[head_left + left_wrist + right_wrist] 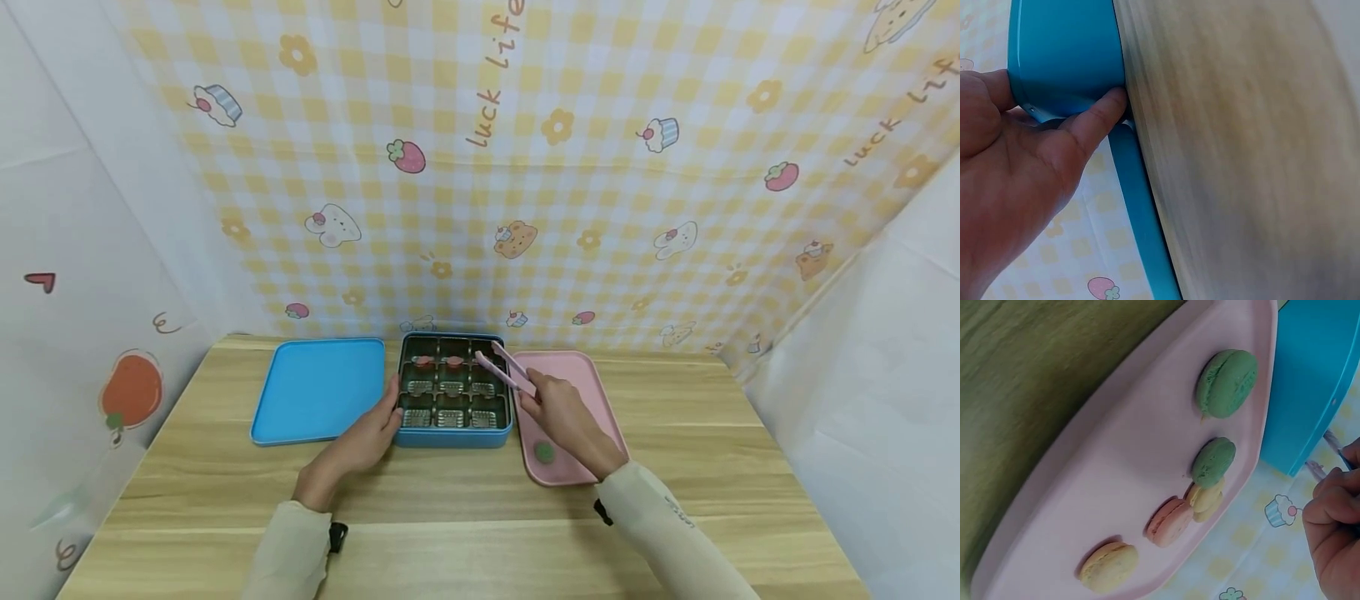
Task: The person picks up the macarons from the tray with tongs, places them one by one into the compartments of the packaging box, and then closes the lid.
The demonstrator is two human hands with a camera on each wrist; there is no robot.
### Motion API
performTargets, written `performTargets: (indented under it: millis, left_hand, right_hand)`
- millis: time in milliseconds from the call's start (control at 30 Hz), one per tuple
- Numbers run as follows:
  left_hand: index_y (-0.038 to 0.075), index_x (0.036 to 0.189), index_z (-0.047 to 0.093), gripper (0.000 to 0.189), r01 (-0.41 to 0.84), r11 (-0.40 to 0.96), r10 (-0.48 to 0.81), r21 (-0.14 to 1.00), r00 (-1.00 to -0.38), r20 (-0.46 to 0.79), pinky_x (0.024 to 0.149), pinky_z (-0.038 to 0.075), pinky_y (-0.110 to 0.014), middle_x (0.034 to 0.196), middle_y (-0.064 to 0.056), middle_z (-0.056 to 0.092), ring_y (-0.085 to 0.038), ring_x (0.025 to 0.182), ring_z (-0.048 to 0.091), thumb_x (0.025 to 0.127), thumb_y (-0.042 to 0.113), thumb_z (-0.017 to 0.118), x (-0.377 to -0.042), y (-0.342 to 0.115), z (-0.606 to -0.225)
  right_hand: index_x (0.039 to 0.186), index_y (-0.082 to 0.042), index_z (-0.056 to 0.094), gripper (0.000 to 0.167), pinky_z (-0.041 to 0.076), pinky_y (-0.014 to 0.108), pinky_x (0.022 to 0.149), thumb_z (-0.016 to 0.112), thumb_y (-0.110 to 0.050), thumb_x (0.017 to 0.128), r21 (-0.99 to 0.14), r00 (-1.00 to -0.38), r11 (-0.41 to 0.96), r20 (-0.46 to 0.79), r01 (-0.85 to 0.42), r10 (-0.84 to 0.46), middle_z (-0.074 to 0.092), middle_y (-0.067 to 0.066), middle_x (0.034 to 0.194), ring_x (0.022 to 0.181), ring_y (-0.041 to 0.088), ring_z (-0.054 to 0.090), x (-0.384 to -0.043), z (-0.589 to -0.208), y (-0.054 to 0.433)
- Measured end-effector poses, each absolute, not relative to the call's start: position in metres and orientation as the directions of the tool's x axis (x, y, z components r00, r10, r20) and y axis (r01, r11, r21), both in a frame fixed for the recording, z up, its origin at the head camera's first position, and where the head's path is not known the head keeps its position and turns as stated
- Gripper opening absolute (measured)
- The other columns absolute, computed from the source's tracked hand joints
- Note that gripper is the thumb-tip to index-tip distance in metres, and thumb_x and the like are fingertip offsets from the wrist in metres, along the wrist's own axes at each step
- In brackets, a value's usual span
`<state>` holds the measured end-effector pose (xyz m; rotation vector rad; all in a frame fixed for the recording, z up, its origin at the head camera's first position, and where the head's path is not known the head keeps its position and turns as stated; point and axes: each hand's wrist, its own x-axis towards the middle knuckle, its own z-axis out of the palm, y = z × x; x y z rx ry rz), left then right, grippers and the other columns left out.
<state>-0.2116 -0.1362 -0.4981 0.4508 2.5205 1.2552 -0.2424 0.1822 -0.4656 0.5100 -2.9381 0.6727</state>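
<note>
My left hand [372,435] grips the left side of a blue tin [452,438]; the left wrist view shows its fingers around the tin's wall [1072,56]. Inside, a clear divided insert has red macarons [453,362] in its back row, the rightmost partly hidden by pink tongs [504,375]. My right hand [558,407] holds these tongs over the tin's back right, their two tips apart. Under that forearm lies a pink tray [577,367]. In the right wrist view it bears green macarons [1229,384], cream macarons [1109,567] and a pink macaron [1169,522].
A blue lid [322,387] lies left of the tin, close beside it. Behind them hangs a yellow checked cloth [450,208]. The wooden table [420,525] extends in front of the tin and to the right of the tray.
</note>
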Motion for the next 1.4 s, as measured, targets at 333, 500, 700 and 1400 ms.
performTargets:
  millis: [333, 500, 700, 1400]
  left_hand:
    - [-0.004, 0.155, -0.013, 0.063, 0.159, 0.57, 0.401, 0.806, -0.91, -0.104, 0.119, 0.013, -0.058, 0.163, -0.025, -0.009, -0.042, 0.149, 0.003, 0.11, 0.014, 0.027, -0.211, -0.136, -0.499]
    - [-0.005, 0.154, -0.012, 0.062, 0.164, 0.57, 0.402, 0.805, -0.91, -0.099, 0.119, 0.012, -0.058, 0.163, -0.025, -0.009, -0.041, 0.149, 0.002, 0.11, 0.013, 0.027, -0.211, -0.137, -0.498]
    - [-0.006, 0.154, -0.013, 0.062, 0.17, 0.563, 0.413, 0.808, -0.906, -0.097, 0.119, 0.011, -0.058, 0.162, -0.026, -0.01, -0.042, 0.149, 0.0, 0.11, 0.013, 0.027, -0.21, -0.137, -0.496]
    - [-0.004, 0.154, -0.013, 0.062, 0.152, 0.565, 0.404, 0.811, -0.908, -0.111, 0.119, 0.013, -0.059, 0.163, -0.024, -0.01, -0.041, 0.149, 0.002, 0.11, 0.013, 0.026, -0.208, -0.138, -0.494]
  right_hand:
    - [0.093, -0.011, 0.058, 0.008, 0.029, 0.019, 0.04, 0.058, -0.017, 0.099, -0.472, -0.941, 0.814, 0.196, -0.338, -0.277, 0.045, -0.003, 0.059, 0.045, 0.004, 0.037, -0.235, -0.464, 0.211]
    - [0.098, -0.008, 0.061, 0.008, 0.028, 0.018, 0.038, 0.059, -0.016, 0.099, -0.465, -0.945, 0.823, 0.194, -0.326, -0.264, 0.044, -0.003, 0.059, 0.045, 0.006, 0.037, -0.228, -0.464, 0.228]
    - [0.095, -0.007, 0.061, 0.012, 0.028, 0.019, 0.041, 0.064, -0.018, 0.098, -0.434, -0.948, 0.843, 0.16, -0.318, -0.275, 0.042, -0.004, 0.056, 0.046, 0.005, 0.035, -0.222, -0.471, 0.245]
    - [0.126, 0.016, 0.058, 0.041, 0.03, 0.018, 0.041, 0.061, -0.011, 0.095, -0.378, -0.96, 0.886, 0.034, -0.269, -0.277, 0.046, -0.003, 0.057, 0.048, 0.006, 0.039, -0.211, -0.475, 0.274]
